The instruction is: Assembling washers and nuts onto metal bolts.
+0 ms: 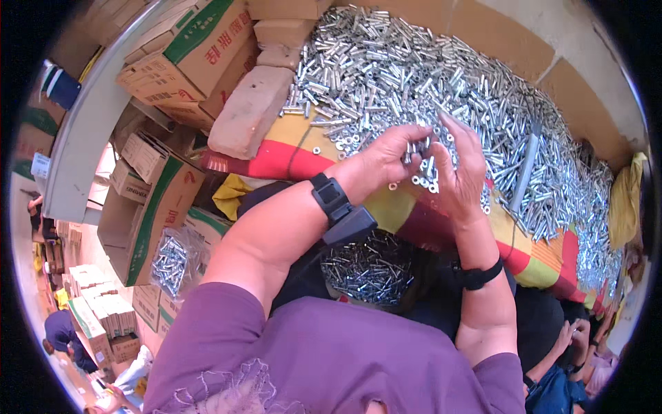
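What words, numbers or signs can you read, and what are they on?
I don't copy out print, but here's where it is:
Upper carton: big red characters.
Open carton: a red mark.
Small box: dark lettering.
White tag at far left: too small to read.
Metal pieces: no writing I can make out.

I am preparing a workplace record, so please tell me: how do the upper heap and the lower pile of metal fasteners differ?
The upper heap spreads wide; the lower pile is much smaller. The upper heap rests partly on a multicoloured cloth; the lower pile sits below the cloth's edge. The upper heap is brightly lit; the lower pile is in shade. Both look silvery and metallic.
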